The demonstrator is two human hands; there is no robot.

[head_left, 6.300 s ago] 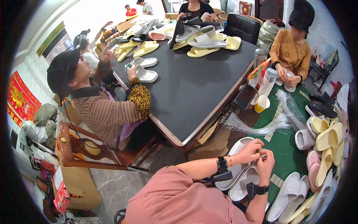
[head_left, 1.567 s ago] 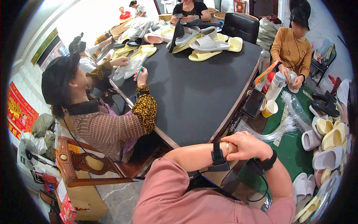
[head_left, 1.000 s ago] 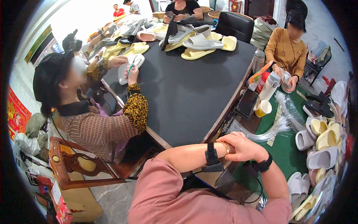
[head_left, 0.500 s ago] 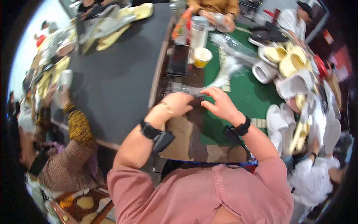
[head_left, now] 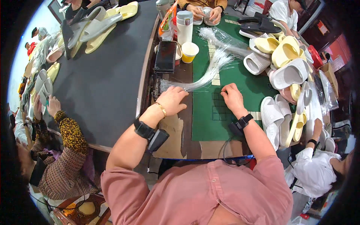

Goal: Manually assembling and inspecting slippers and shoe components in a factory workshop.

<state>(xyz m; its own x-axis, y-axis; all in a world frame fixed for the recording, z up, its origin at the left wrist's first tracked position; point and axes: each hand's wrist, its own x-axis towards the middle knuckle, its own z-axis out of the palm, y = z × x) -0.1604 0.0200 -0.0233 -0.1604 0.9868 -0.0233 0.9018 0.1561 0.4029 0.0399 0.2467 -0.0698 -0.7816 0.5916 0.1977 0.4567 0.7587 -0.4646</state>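
A curved bundle of thin clear plastic strands point(head_left: 210, 75) lies across the dark table edge and the green mat. My left hand point(head_left: 171, 100) is beside the bundle's near left end, its thumb apart from its bent fingers. Nothing shows between them. Over the green mat point(head_left: 204, 120), to the right of the bundle, my right hand point(head_left: 233, 99) has its thumb and fingertips drawn together. Whether a single strand is pinched there is too small to make out. A second clear bundle point(head_left: 225, 42) lies farther back, spread toward the slippers.
A black phone point(head_left: 165, 57), a yellow-and-white paper cup point(head_left: 189, 52) and a white tumbler point(head_left: 184, 30) stand behind my left hand. Grey and yellow slides point(head_left: 288, 73) are heaped at right, with white ones point(head_left: 272, 118) nearer. Co-workers' hands are at the far edge and left, by a grey table point(head_left: 105, 86).
My right hand has moved right, away from my left hand, and its thumb and fingers have come together. My left hand stays near the bundle's end. The whole view has shifted slightly.
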